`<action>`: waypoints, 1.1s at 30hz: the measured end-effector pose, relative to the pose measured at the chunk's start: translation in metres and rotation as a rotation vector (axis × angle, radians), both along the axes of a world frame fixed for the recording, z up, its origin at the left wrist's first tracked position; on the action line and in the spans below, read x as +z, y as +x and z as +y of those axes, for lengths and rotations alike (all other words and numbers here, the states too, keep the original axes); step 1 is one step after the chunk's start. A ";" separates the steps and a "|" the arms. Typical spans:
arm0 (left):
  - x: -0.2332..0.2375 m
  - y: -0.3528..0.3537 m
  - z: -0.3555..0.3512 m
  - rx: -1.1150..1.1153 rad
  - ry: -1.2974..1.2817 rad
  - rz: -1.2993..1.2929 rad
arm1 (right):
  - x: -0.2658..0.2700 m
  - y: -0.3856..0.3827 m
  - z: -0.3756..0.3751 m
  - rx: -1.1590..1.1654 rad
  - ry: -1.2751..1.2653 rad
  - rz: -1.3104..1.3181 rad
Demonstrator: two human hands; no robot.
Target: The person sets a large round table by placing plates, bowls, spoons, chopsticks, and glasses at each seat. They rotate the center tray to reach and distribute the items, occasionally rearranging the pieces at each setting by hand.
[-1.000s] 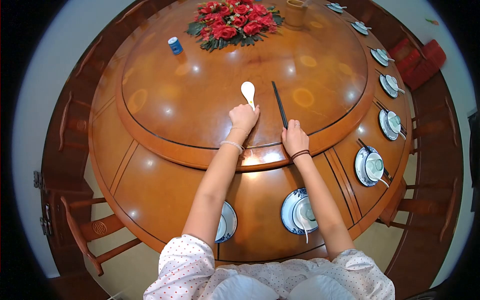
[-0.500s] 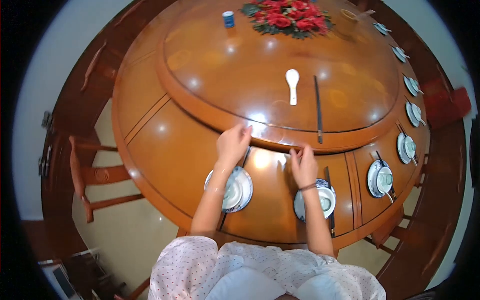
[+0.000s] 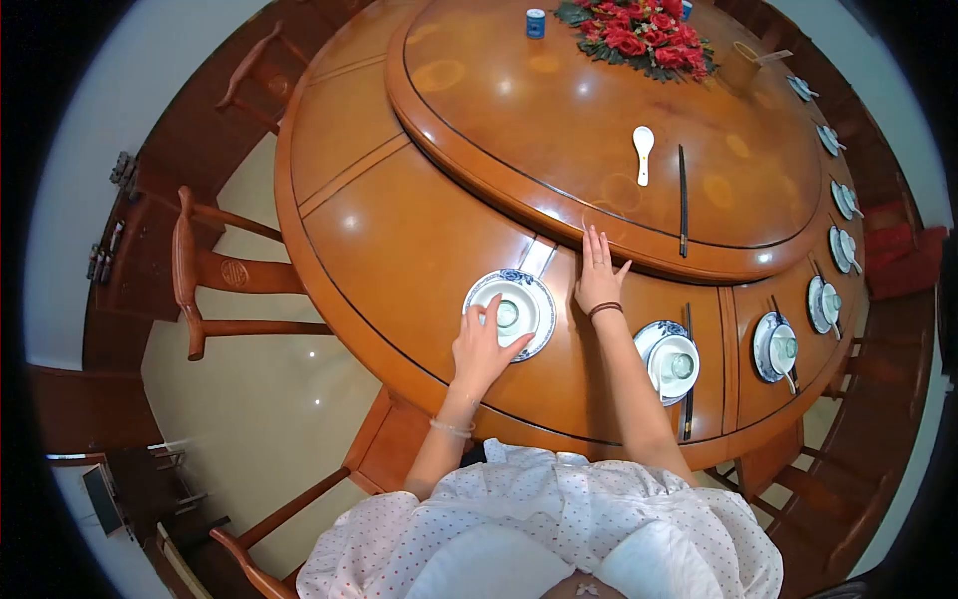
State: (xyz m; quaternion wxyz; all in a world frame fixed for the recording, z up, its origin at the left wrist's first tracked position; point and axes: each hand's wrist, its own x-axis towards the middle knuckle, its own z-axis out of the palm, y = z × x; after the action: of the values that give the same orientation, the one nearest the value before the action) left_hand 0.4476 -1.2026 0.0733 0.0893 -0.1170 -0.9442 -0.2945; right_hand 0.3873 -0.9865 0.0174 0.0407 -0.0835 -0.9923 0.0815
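Observation:
My left hand (image 3: 479,351) is over the near side of a white bowl (image 3: 485,316), thumb and fingers curved but apart at its rim. Inside that bowl sits a small clear glass (image 3: 507,313), and under it lies a blue-and-white plate (image 3: 545,304). My right hand (image 3: 602,280) is stretched out open, its fingertips on the rim of the raised wooden turntable (image 3: 479,190). On the turntable lie a white spoon (image 3: 643,158) and, to its right, dark chopsticks (image 3: 684,202).
To the right, another setting has a plate, bowl, glass and chopsticks (image 3: 688,374). More settings (image 3: 774,347) follow the table's right edge. Red flowers (image 3: 644,38) and a blue can (image 3: 536,24) stand farther back. A wooden chair (image 3: 249,274) is at the left.
My left hand has come down from the turntable's edge to the bowl. My right hand has opened flat against the turntable's rim. The view has shifted, moving the table rightward.

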 end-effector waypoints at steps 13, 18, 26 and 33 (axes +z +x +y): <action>0.017 -0.055 0.005 -0.025 0.397 -0.293 | 0.029 0.026 0.032 -0.136 -0.025 -0.123; 0.017 -0.090 0.076 -0.154 1.121 -0.763 | 0.050 0.025 0.058 0.059 -1.131 -0.061; 0.011 -0.165 0.176 -0.360 1.124 -0.944 | 0.089 -0.055 0.113 0.146 -1.329 0.151; -0.013 -0.176 0.175 -0.519 0.167 -0.120 | 0.072 -0.176 0.159 -0.097 -0.457 0.331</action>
State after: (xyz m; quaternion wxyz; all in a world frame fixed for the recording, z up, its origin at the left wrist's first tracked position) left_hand 0.2718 -1.0276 0.0602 -0.0357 -0.3294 -0.8588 -0.3908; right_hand 0.2110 -0.8270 0.0894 0.1860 -0.1232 -0.9229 0.3138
